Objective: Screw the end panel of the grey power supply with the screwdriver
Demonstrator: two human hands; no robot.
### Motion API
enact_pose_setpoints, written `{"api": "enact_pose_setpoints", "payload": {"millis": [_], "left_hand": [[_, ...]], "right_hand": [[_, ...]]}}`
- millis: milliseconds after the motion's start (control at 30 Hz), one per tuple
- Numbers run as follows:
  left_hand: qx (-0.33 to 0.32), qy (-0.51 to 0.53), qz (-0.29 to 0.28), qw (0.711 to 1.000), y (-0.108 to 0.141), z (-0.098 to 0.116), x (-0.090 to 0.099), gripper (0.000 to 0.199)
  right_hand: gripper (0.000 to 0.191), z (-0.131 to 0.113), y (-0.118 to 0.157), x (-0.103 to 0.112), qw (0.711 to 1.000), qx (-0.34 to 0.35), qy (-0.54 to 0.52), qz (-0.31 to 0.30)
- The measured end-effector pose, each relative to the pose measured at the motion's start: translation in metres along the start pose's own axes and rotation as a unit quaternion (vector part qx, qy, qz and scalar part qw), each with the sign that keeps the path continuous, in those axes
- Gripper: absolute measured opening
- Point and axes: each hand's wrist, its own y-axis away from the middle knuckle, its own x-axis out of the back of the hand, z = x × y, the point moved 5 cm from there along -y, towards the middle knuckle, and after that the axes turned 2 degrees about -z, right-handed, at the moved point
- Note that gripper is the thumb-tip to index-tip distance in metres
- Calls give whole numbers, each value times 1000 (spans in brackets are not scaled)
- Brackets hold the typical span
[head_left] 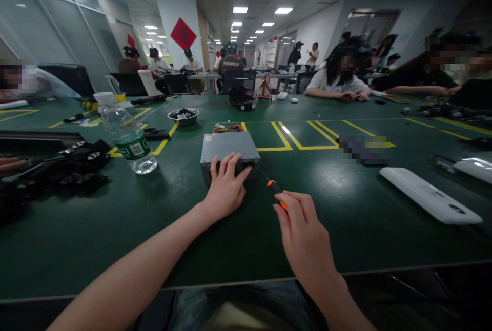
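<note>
A grey metal computer power supply (230,145) lies on the green table, with a bundle of coloured wires (229,128) at its far side. My left hand (226,187) holds it steady from the near side, its fingers over the front edge and its index finger reaching toward the right front corner. Between the thumb and fingers of my right hand (305,223) is a screwdriver with an orange and black handle (273,186). Its thin shaft points up and left, and the tip is at the right front corner of the power supply. Whether it sits in a screw is too small to tell.
Left of the power supply stand a water bottle (132,136) and a metal bowl of small parts (183,117). Black parts (73,172) are heaped farther left. On the right lie a blurred dark object (363,150) and a white device (428,195). People sit across the table.
</note>
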Motion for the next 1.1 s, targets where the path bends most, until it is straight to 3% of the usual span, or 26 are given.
{"api": "enact_pose_setpoints", "payload": {"millis": [133, 300, 433, 633, 733, 967, 1100], "left_hand": [[0, -10, -2, 1000, 0, 0, 0, 46], [6, -7, 3, 1000, 0, 1, 0, 45], [11, 0, 4, 1000, 0, 1, 0, 45], [11, 8, 2, 1000, -1, 1, 1, 43], [15, 4, -1, 1000, -2, 1, 2, 43], [20, 8, -6, 1000, -2, 2, 5, 43], [21, 13, -7, 1000, -1, 1, 5, 44]], "right_hand": [[18, 2, 3, -3, 998, -47, -35, -28], [24, -4, 9, -7, 994, -43, -98, -34], [23, -3, 9, -9, 994, -39, -97, -27], [27, 7, 10, -10, 991, -100, -76, -41], [26, 4, 10, -11, 990, -88, -96, -51], [24, -4, 9, -9, 992, -36, -119, -12], [20, 5, 9, -7, 992, -65, -112, -9]]}}
